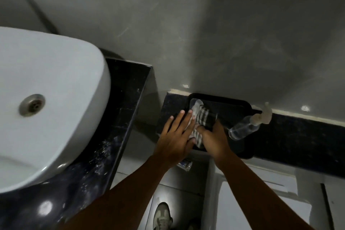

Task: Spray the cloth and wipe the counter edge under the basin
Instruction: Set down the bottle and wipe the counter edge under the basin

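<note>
Both hands on cloth in tray — left hand flat, right hand gripping; could knock spray bottle just right.

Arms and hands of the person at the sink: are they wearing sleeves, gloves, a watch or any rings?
Both forearms are bare as far as the view shows; no sleeve is in view. The left hand and right hand have no gloves. No watch, bracelet or ring shows on the wrists or visible fingers, though the dim, slightly blurred picture could hide something small.
</note>
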{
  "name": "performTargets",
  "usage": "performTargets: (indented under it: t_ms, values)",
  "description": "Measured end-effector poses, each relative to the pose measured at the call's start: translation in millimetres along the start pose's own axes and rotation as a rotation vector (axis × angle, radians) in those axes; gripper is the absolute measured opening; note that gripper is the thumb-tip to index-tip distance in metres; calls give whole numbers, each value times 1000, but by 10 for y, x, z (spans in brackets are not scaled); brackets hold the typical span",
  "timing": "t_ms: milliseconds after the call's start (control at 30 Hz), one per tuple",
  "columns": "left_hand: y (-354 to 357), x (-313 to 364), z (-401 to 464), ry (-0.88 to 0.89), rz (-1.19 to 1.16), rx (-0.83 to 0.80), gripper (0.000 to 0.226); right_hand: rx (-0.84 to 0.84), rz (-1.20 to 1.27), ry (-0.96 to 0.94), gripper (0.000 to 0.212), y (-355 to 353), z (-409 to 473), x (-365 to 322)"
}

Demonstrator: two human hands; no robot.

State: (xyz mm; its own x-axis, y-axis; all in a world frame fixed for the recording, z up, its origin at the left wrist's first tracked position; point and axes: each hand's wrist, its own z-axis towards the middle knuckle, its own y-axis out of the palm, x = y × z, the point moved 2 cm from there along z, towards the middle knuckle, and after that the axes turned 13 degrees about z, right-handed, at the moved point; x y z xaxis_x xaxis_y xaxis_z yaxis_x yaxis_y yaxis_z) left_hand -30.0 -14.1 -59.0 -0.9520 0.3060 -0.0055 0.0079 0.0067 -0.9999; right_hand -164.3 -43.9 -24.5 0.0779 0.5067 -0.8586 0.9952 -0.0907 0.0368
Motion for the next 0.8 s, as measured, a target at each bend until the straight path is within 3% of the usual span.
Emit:
performTargets:
  t_ms: [133,300,400,467,533,667,800]
  values:
    - [-626,-258,-307,-93,120,-7,67,-146,-40,-136,48,313,-334,-267]
    - [-1564,-703,-1054,-12,242,107,70,-174,-292,-620,49,1034,-751,-666]
    - [-1899,-1180,-1597,-111,256,94,65,-399,-548,-827,65,1521,-861,-603]
    - [-2001,-1565,-1961,-218,278,15,73,-503,-872,-766,65,1787,-911,-343]
    - [-2014,-1869,-2268,-259,264,-81,86,-456,-1084,-719,67,1954,-937,-57]
    - [-1881,-2047,-2383,-191,200,-89,89,-282,-1124,-805,61,2048,-987,78]
    - [-1837,-2067,-2326,-160,174,-43,80,-312,-1129,-745,57,2048,-1318,185]
